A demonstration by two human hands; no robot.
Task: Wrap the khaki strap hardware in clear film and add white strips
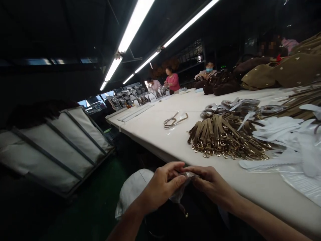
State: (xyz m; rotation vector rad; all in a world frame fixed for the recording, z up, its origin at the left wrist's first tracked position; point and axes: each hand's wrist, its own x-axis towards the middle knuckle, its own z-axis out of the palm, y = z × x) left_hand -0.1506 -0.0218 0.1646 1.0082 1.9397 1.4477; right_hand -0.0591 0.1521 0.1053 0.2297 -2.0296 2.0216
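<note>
At the table's near edge, my left hand (164,182) and my right hand (212,184) meet over a clear plastic bag (178,194). Both hands are closed on its upper part, fingers bent and thumbs pressing in. Below the bag hangs a dark end with a small gold-coloured metal piece (186,215); whether it lies inside the bag I cannot tell. Just beyond my hands, a heap of olive-brown straps (215,130) with gold-coloured clasps lies on the white table (150,134). One strap in clear plastic (174,120) lies apart from the heap.
White paper-like strips (283,134) and coiled straps in plastic (233,105) crowd the right side. Brown bags (223,83) and olive bag pieces (276,73) stand behind. A white-sided cart (60,147) is at left, a white rounded thing (134,187) below. Several people work at the far side.
</note>
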